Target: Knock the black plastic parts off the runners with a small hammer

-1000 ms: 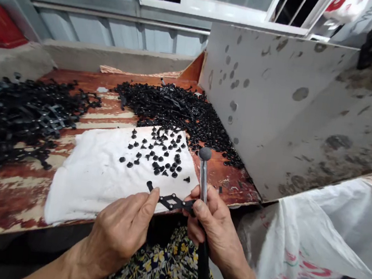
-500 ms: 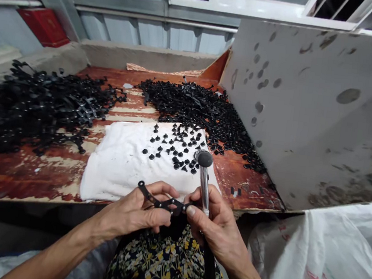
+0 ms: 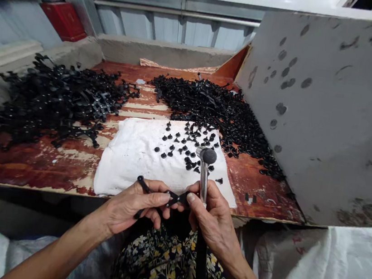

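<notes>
A black jointed linkage (image 3: pixel 175 198) of thin riveted strips stretches between my two hands at the front edge of the table. Thumb and fingers of my left hand (image 3: pixel 134 203) are closed on its left part. One strip end pokes up beside the index finger. My right hand (image 3: pixel 212 214) pinches the linkage's right end with thumb and fingertip. That same hand holds a hammer (image 3: pixel 204 178) upright, with a shiny metal shaft and a round black face on its head. Beyond the hands, small black studs (image 3: pixel 189 153) with flat round heads lie scattered on a white cloth (image 3: pixel 124 163).
A tangled heap of black linkages (image 3: pixel 64 100) covers the table's left side. Another black heap of small parts (image 3: pixel 211 101) lies at the back right, against a stained grey panel (image 3: pixel 329 117). White sacks (image 3: pixel 303 264) stand low at the right.
The view has shifted slightly left, so the table sits further right. My left thumb has moved further along the linkage, which is turned and folded differently. The hammer stays in my right hand.
</notes>
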The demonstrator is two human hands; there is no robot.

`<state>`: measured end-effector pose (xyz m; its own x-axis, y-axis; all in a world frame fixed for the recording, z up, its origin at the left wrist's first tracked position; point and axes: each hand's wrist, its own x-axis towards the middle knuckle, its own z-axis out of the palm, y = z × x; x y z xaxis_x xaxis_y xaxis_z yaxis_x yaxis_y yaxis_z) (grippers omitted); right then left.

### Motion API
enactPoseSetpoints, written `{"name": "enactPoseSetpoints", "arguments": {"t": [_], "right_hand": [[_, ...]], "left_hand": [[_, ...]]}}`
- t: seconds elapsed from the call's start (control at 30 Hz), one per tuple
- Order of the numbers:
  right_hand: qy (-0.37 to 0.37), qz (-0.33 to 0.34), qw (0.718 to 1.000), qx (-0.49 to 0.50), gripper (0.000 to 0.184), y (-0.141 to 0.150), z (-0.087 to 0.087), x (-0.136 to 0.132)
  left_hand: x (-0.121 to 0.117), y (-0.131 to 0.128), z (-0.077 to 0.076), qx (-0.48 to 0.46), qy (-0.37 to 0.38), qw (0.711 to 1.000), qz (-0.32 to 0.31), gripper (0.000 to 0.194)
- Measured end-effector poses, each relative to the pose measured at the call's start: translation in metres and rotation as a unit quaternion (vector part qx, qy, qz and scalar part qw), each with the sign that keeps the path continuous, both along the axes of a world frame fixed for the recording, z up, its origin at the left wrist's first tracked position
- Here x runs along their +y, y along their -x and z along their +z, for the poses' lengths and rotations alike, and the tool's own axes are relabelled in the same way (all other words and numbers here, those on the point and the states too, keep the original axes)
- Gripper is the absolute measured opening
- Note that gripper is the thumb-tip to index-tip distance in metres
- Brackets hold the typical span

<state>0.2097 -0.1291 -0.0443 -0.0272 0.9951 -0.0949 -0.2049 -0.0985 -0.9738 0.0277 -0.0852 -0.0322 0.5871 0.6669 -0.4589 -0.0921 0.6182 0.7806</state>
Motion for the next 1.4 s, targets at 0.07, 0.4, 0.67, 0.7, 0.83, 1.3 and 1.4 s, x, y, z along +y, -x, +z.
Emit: {"name": "enactPoseSetpoints", "arguments": {"t": [0.07,0.4,0.67,0.7,0.83,1.3,1.4], "right_hand": [[0.012,0.007,1.000,0.011,0.027,0.001,0.001,0.002],[0.000,0.037,0.999,-0.023,0.019,0.008,0.005,0.007],[-0.046,0.018,0.995,-0.088,0.013,0.017,0.005,0.014],[-0.045,0.020,0.995,-0.090,0.013,0.018,0.004,0.015],[-0.030,0.025,0.997,-0.073,0.012,0.023,0.001,0.022],[0.037,-0.003,0.999,-0.022,0.037,0.017,-0.003,0.030],[0.055,-0.009,0.998,-0.013,0.041,0.014,-0.009,0.028]], "left_hand": [[0.000,0.008,0.000,0.014,-0.020,1.000,-0.008,0.044],[-0.003,0.017,0.043,0.437,-0.489,0.749,-0.098,0.030],[-0.002,0.002,0.028,0.378,-0.394,0.818,-0.180,0.027],[-0.001,0.004,0.027,0.355,-0.384,0.836,-0.168,0.027],[0.001,0.006,0.023,0.302,-0.355,0.873,-0.143,0.027],[0.081,0.028,0.023,0.299,-0.212,0.926,0.087,0.030],[0.091,0.028,0.021,0.305,-0.168,0.932,0.103,0.026]]}}
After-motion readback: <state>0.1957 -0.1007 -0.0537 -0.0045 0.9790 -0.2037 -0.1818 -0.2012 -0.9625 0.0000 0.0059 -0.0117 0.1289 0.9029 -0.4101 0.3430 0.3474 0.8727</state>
